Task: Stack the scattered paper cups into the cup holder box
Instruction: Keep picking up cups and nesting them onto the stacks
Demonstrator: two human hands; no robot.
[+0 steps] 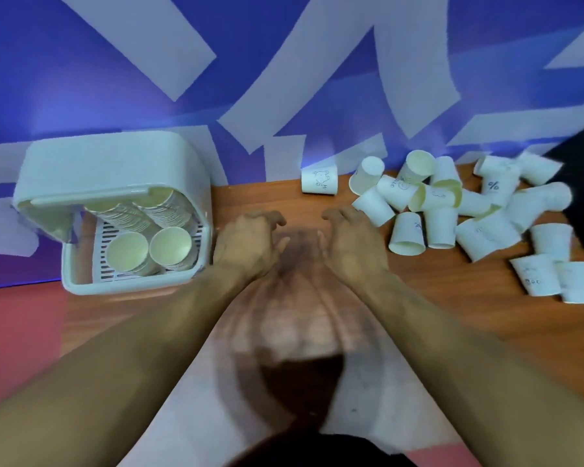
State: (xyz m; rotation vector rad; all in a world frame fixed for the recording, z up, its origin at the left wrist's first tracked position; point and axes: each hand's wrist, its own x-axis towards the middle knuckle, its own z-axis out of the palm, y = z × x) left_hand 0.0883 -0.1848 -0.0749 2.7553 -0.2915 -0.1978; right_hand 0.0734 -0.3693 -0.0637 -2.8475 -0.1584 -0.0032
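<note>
Wooden table [418, 298], blue-patterned wall [81, 62] behind. I logged the white cup holder box [125, 287] at left, lid raised, stacks [129, 252] inside. Scattered paper cups [440, 227], white, some doodled, lay far right. Between them the left hand [250, 241] and right hand [348, 244] hovered, loosely curled, empty.

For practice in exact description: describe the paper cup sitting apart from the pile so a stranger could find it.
On the wooden table, find the heap of paper cups at the right. Left of that heap, by the blue wall, stands the lone cup. Unlike its neighbours, it touches no other cup and shows a small animal doodle.
</note>
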